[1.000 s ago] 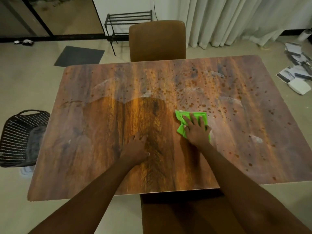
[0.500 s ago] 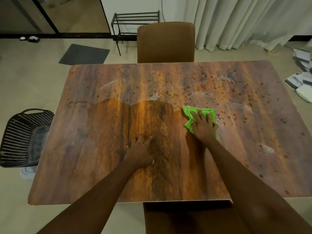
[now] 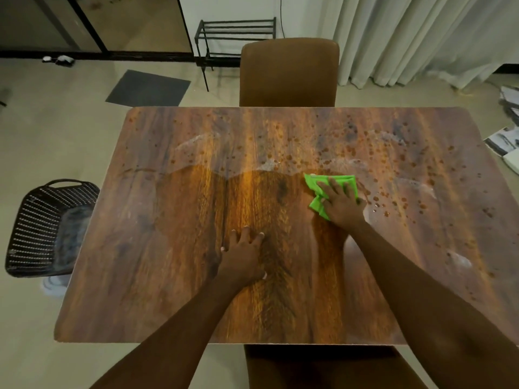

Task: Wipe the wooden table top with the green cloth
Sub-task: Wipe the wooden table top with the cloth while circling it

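The wooden table top (image 3: pixel 157 248) fills the view, darker and wet-looking in the middle, speckled with brown droplets across its far and right parts. A folded green cloth (image 3: pixel 317 186) lies right of centre. My right hand (image 3: pixel 341 204) presses flat on the cloth with straight, spread fingers and covers most of it. My left hand (image 3: pixel 243 258) rests flat on the bare wood near the centre, fingers straight, holding nothing.
A brown chair (image 3: pixel 289 71) stands at the far edge and another chair seat (image 3: pixel 323 366) sits under the near edge. On the floor to the left is a black perforated basket (image 3: pixel 47 226). Papers (image 3: pixel 505 136) lie on the floor at right. A black metal rack (image 3: pixel 236 37) stands by the back wall.
My right hand has slid the green cloth a little farther away and rightward into the droplets. The left hand has stayed planted on the wood.
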